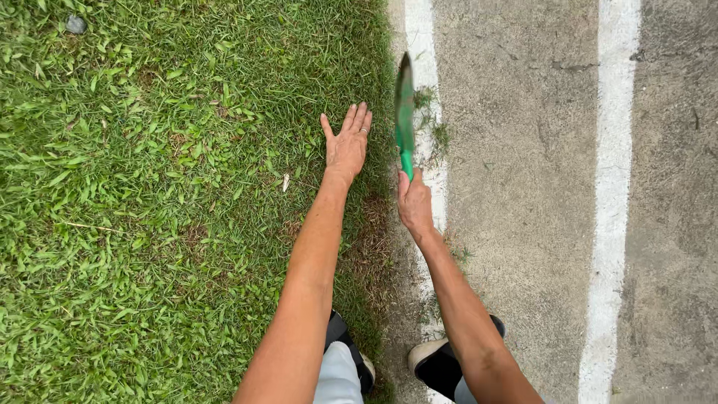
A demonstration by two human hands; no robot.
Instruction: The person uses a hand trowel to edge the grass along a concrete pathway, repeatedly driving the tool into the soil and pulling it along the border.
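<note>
While the head camera looks straight down, the left hand (346,144) is seen stretched out flat over the grass (149,224), fingers extended and close together, the thumb spread to the side, and nothing is held in it. A ring is worn on one finger. The right hand (413,203) is closed around the handle of a green trowel (404,112), whose blade is turned edge-on and pointed away from the body, above the line where the lawn meets the pavement (516,187). Its blade is blurred. Two white painted lines (613,187) are seen running along the grey pavement, one just beside the grass edge and one farther right. Small weeds are visible near the nearer line. Two dark shoes with white soles (434,363) are seen below, one on grass, one on pavement. A small stone (75,25) lies at the top left.
</note>
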